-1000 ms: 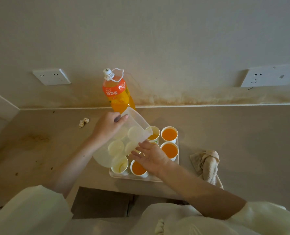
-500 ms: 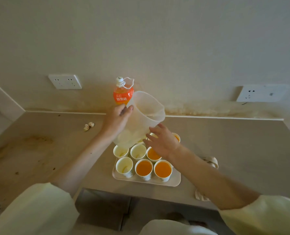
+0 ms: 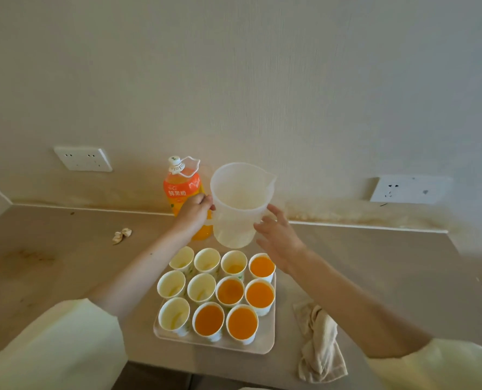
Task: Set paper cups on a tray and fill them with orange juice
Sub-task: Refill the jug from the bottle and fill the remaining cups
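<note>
While the left hand (image 3: pixel 194 213) grips the jug (image 3: pixel 240 204) at its left side, fingers curled where the handle would be, the right hand (image 3: pixel 279 243) is spread open. Its fingertips are at the jug's right wall, touching or just beside it; I cannot tell which. The jug is upright, held off the counter (image 3: pixel 375 263) just beyond the tray (image 3: pixel 262 349), and looks empty. Behind the left hand stands the capped bottle (image 3: pixel 181 190), with juice in it.

Eleven cups (image 3: pixel 230 291) stand on the tray in three rows. Five on the right and near side are full. One in the far row has a little juice at the bottom, and the five on the left look empty. So the cups seem set and roughly half are filled. The jug likely needs refilling from the bottle before the rest can be poured. A cloth (image 3: pixel 318 342) lies right of the tray.
</note>
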Demonstrator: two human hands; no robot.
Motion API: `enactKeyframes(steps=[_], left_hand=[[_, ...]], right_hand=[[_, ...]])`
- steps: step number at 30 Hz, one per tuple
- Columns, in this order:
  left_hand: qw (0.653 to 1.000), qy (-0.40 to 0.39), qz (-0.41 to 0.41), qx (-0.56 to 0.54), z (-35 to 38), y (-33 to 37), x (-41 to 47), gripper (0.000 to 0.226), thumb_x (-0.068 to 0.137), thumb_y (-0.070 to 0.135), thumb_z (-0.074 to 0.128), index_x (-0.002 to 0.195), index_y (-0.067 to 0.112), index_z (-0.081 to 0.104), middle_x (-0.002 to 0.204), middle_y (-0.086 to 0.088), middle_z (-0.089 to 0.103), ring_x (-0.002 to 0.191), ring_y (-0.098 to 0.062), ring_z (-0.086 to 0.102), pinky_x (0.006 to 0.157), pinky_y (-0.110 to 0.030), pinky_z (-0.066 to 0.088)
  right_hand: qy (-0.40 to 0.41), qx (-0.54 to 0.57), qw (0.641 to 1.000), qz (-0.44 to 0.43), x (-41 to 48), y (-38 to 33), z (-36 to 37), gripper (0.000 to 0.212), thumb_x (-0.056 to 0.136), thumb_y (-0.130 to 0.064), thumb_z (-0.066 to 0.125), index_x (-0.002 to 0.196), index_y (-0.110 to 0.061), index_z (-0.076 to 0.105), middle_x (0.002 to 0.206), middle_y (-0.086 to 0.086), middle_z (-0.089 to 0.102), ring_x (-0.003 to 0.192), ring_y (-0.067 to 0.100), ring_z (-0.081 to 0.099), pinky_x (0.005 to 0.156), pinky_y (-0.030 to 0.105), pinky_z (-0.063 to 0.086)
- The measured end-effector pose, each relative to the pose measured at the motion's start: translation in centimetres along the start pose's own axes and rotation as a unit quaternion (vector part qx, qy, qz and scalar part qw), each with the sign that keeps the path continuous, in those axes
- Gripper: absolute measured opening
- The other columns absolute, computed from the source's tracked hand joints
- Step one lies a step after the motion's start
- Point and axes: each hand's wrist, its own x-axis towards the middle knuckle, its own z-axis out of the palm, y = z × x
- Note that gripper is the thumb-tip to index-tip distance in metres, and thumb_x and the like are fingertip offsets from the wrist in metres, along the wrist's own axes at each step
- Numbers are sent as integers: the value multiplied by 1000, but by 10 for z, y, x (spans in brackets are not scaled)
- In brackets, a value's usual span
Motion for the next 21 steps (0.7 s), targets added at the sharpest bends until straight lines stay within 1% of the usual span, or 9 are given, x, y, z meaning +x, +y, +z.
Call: enactKeyframes(steps=[3, 6, 10, 14, 15, 16, 18, 19, 21], left_hand=[[999, 10, -26, -33, 10, -3, 14, 31, 101, 17, 40, 74, 16, 55, 81, 0, 60, 86, -19, 54, 89, -38, 44], [998, -5, -45, -53, 20, -7, 27, 28, 101, 15, 42, 77, 12, 57, 78, -1, 59, 73, -14, 53, 81, -33, 43], [994, -32, -79, -67, 33, -22, 46, 24, 100, 13, 44, 82, 10, 60, 77, 0, 60, 72, -12, 53, 80, -33, 44], [992, -69, -93, -49, 40, -46, 67, 32, 98, 9, 46, 68, 13, 58, 65, -2, 59, 66, -18, 50, 73, -31, 43], [991, -80, -94, -44, 42, -49, 70, 33, 98, 9, 46, 68, 13, 58, 64, -2, 58, 66, -19, 50, 70, -31, 43], [990, -94, -92, -43, 43, -51, 75, 33, 98, 8, 45, 67, 13, 58, 64, -3, 57, 64, -18, 49, 67, -30, 43], [989, -117, -84, -43, 45, -57, 84, 34, 98, 6, 45, 66, 12, 56, 63, -3, 57, 62, -18, 48, 61, -27, 41], [987, -129, -83, -43, 45, -63, 87, 34, 97, 6, 45, 66, 12, 57, 64, -3, 57, 63, -18, 48, 61, -27, 40], [984, -152, -80, -41, 46, -77, 94, 33, 98, 7, 45, 68, 13, 58, 67, -2, 59, 65, -18, 49, 64, -29, 41]], right_hand=[[6, -79, 997, -14, 13, -2, -10, 60, 94, 11, 45, 143, -19, 27, 143, 15, 43, 134, 30, 40, 112, 40, 33], [17, -129, 991, -17, 24, -1, -17, 59, 95, 10, 46, 144, -14, 25, 143, 16, 44, 126, 25, 45, 100, 30, 39], [41, -159, 986, -3, 40, 9, -26, 58, 96, 11, 44, 147, -8, 24, 138, 19, 46, 119, 28, 48, 89, 22, 42], [78, -178, 981, 15, 58, 28, -31, 52, 96, 10, 43, 144, -4, 27, 127, 15, 43, 95, 15, 51, 71, 9, 46], [85, -191, 978, 20, 63, 33, -34, 55, 96, 11, 44, 145, -4, 27, 132, 15, 43, 101, 16, 52, 75, 8, 47], [100, -211, 972, 26, 69, 38, -35, 57, 94, 10, 47, 146, -7, 29, 139, 15, 42, 112, 19, 51, 86, 12, 47], [139, -266, 954, 13, 77, 44, -33, 56, 91, 7, 53, 142, -10, 38, 141, 10, 44, 126, 23, 46, 102, 30, 44], [157, -270, 950, 10, 80, 50, -31, 54, 90, 6, 54, 140, -10, 41, 138, 8, 47, 126, 24, 47, 101, 34, 44], [189, -271, 944, 12, 81, 56, -23, 54, 89, 8, 53, 140, -8, 43, 136, 6, 48, 120, 19, 48, 93, 30, 44]])
